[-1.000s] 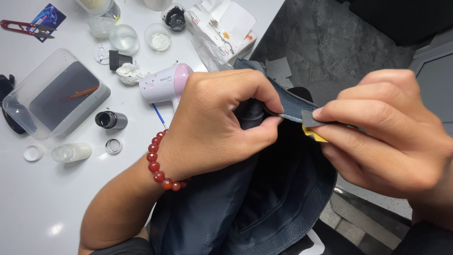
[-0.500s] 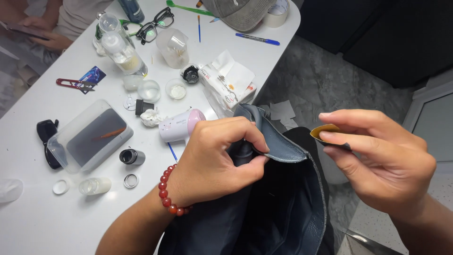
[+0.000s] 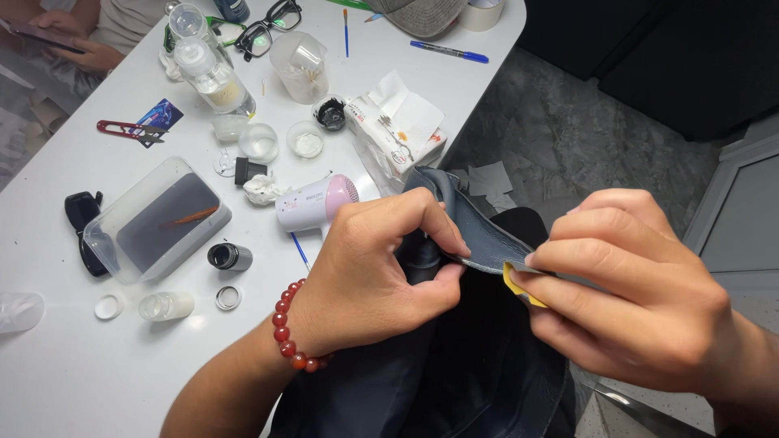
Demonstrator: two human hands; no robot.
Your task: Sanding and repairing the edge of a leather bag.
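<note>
We look down on a white table [image 3: 73,381] with a rounded far corner, its glossy top catching soft highlights from overhead light. It is crowded: a clear plastic box [image 3: 154,221], small jars and lids, a pink hairdryer [image 3: 315,203], a pack of tissues [image 3: 398,130], black-framed glasses [image 3: 272,18], a blue pen [image 3: 449,52] and red snips [image 3: 126,130]. Beside the table we see a grey mottled floor [image 3: 584,138], stone-like, with a few scraps of pale paper [image 3: 489,178] lying on it. Dark cabinet fronts [image 3: 665,57] stand along the far side, and at the right edge a pale grey framed panel [image 3: 742,211] rises from the floor. At the top left another person sits at the table
</note>
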